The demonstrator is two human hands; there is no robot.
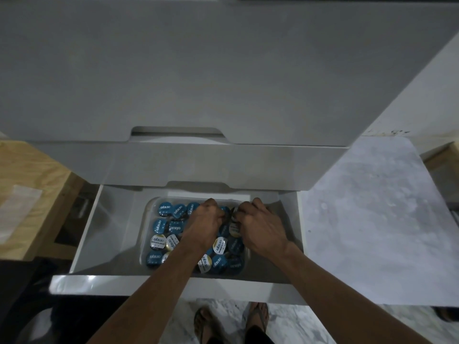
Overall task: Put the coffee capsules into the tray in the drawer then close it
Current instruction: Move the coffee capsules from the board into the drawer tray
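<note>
Home kitchen: white drawer unit (223,83), marble-look floor (372,219), sandalled feet (255,319).

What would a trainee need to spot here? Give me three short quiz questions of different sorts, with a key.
1. True or false: the drawer is open.
2. Where are both hands, the left hand and the right hand?
A. on the drawer front
B. over the clear tray, among the coffee capsules
C. on the wooden surface
3. Fill in: the capsule lids are mostly blue, and a few, like one silver capsule, are ____.

Key: 1 true; 2 B; 3 silver.
</note>
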